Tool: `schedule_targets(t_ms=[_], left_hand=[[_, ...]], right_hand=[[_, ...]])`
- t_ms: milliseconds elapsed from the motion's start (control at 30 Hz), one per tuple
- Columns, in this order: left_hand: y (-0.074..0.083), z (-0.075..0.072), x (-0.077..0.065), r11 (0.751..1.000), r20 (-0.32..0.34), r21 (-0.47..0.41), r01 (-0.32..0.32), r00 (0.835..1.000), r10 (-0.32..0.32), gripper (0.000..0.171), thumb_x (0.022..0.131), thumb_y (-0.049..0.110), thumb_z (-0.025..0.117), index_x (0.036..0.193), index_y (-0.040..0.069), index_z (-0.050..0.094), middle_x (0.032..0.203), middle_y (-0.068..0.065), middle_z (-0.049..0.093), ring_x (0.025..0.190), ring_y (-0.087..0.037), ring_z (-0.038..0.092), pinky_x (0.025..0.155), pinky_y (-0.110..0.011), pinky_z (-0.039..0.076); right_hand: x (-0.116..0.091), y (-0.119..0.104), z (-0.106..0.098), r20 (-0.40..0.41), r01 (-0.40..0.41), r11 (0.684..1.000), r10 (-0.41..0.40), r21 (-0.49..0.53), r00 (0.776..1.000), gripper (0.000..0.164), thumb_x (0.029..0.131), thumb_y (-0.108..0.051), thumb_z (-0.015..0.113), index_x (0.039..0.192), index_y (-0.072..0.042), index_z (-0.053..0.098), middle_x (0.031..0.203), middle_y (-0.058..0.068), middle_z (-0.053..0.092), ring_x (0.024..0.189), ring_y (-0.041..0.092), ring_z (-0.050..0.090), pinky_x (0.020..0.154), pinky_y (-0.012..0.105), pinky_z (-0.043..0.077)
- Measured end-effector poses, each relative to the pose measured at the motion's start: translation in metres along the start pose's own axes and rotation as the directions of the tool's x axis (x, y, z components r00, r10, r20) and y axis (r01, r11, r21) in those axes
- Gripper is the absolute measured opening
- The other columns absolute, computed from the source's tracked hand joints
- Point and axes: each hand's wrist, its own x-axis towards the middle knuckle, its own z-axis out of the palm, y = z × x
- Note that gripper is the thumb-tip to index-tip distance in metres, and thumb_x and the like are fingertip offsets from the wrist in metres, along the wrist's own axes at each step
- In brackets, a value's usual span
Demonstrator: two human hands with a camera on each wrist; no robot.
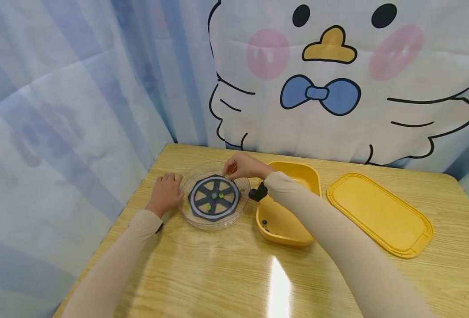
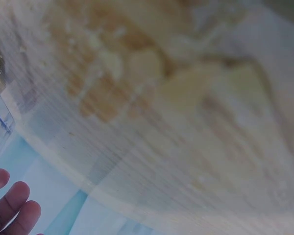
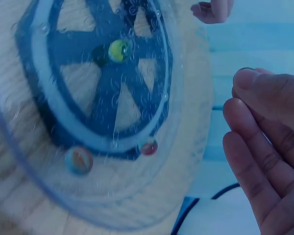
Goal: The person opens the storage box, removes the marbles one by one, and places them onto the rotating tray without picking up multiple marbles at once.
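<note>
A round clear plastic dish point(image 1: 208, 226) stands on the table's left side, over a dark wheel shape with spokes and a pale ring point(image 1: 214, 216). At its left edge my left hand point(image 1: 165, 193) rests with the fingers extended. My right hand point(image 1: 244, 167) is over the far right of the dish, thumb and fingertips pinching a small yellow-green marble point(image 1: 226, 176), mostly hidden by the fingers. A yellow-green marble point(image 3: 119, 50), a multicoloured marble point(image 3: 79, 160) and a reddish one point(image 3: 148, 146) lie in the dish. The left wrist view is blurred, with loosely spread fingers point(image 2: 14, 208) at its corner.
Right of the dish stands a yellow bin point(image 1: 286, 221) with a few small dark marbles point(image 1: 264, 222) in its near left corner; the right forearm crosses above it. A yellow lid point(image 1: 379, 214) lies farther right. Printed curtains point(image 1: 322, 128) hang behind the wooden table point(image 1: 202, 274).
</note>
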Motion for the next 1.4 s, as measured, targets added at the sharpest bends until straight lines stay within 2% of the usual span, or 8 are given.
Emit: schedule_targets(t_ms=[167,433,633,933,1400], left_hand=[[0.000,-0.002,0.002,1.000,-0.005,0.012,0.006,1.000,-0.006,0.030,0.088,0.016,0.052,0.113,0.000,0.054,0.098,-0.021,0.057,0.091,-0.037,0.056,0.083,-0.050,0.045],[0.001,-0.003,0.003,1.000,-0.010,0.005,0.001,1.000,0.000,0.032,0.087,0.016,0.051,0.115,0.000,0.054,0.097,-0.020,0.058,0.090,-0.036,0.056,0.083,-0.050,0.045],[0.000,-0.001,0.003,1.000,-0.030,0.013,-0.005,1.000,0.006,0.030,0.086,0.015,0.051,0.112,0.000,0.054,0.094,-0.019,0.058,0.087,-0.035,0.057,0.081,-0.049,0.045],[-0.001,0.004,0.003,1.000,-0.028,0.019,-0.007,1.000,0.007,0.029,0.088,0.016,0.050,0.111,0.000,0.054,0.097,-0.020,0.058,0.089,-0.036,0.057,0.082,-0.049,0.045],[0.000,0.003,0.002,1.000,-0.010,0.023,0.004,1.000,-0.004,0.029,0.087,0.016,0.052,0.111,0.000,0.054,0.095,-0.019,0.057,0.088,-0.035,0.056,0.081,-0.049,0.045]], right_hand=[[0.019,0.002,0.011,0.006,0.021,1.000,-0.021,0.013,1.000,0.016,0.084,-0.006,0.067,0.098,0.000,0.072,0.097,0.009,0.072,0.089,0.017,0.067,0.079,0.027,0.054],[0.034,0.011,0.026,0.002,-0.002,1.000,0.002,0.003,1.000,0.013,0.082,-0.006,0.068,0.094,-0.002,0.073,0.092,0.008,0.072,0.082,0.015,0.066,0.075,0.025,0.053],[0.039,0.009,0.039,0.040,-0.034,0.999,0.035,-0.020,0.999,0.011,0.082,-0.006,0.069,0.091,-0.005,0.074,0.093,0.008,0.072,0.081,0.014,0.065,0.073,0.023,0.053],[0.045,0.005,0.055,0.107,-0.016,0.999,0.019,-0.034,0.994,0.009,0.080,-0.002,0.070,0.088,-0.003,0.074,0.093,0.009,0.072,0.082,0.015,0.066,0.074,0.023,0.053],[0.047,0.003,0.060,0.147,-0.027,0.996,0.039,-0.087,0.988,0.009,0.081,-0.001,0.069,0.086,-0.005,0.074,0.092,0.007,0.071,0.080,0.014,0.064,0.073,0.023,0.052]])
